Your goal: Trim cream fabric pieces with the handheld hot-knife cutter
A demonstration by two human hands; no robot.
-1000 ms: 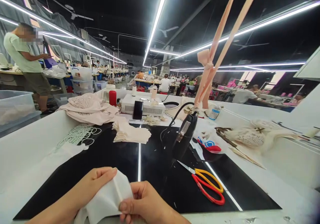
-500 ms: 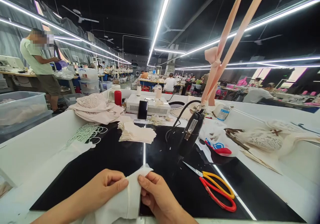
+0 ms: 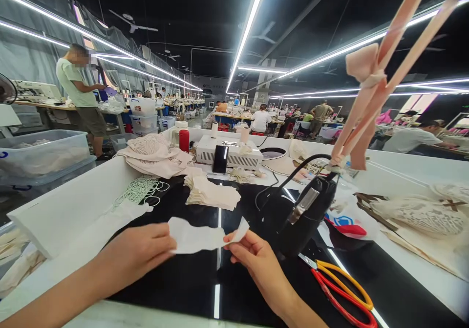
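Observation:
A small white piece of fabric [image 3: 198,235] stretches between my two hands above the black tabletop [image 3: 164,289]. My left hand [image 3: 137,250] is closed, pinching its left end. At the other end, the fingertips of my right hand [image 3: 258,262] grip the fabric, and a corner of it sticks up above them. Just beyond the fabric lies a stack of cream fabric pieces [image 3: 214,195]. To the right of my right hand hangs a black handheld tool [image 3: 309,210], tied to peach fabric strips [image 3: 370,98]. Scissors [image 3: 344,289] with red and orange handles lie below it.
Pale green cord [image 3: 142,191] and heaped cream garments [image 3: 157,154] lie at the left. A phone [image 3: 220,159] leans against a white machine box [image 3: 229,150] at the back. A plastic bag [image 3: 348,215] and lace fabric [image 3: 414,210] lie right. A person [image 3: 78,88] stands far left.
My hands have moved apart and farther over the table, with the white fabric now spread between them, off the near edge. The view has shifted left; the black tool appears farther right.

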